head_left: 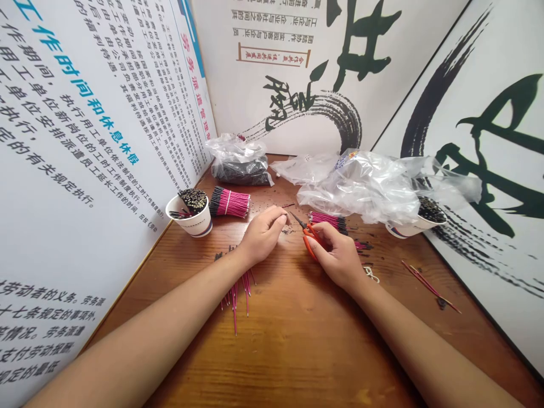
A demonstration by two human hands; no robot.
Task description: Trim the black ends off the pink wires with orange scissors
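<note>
My left hand (264,233) is closed in a pinch near the middle of the wooden table, with a thin dark-tipped wire (288,205) sticking out past its fingertips. My right hand (338,253) is wrapped round the orange handles of small scissors (311,237). Their dark blades point up and left, close to the fingers of my left hand. Loose pink wires with black ends (235,300) lie partly under my left forearm. Behind my right hand is a pile of pink and black wires (327,220).
A banded wire bundle (230,202) lies beside a paper cup (199,225) of black-ended pieces. Plastic bags (361,184) lie at the back, partly over a second cup (410,228). Some wires (429,285) lie at right. Printed panels enclose the table.
</note>
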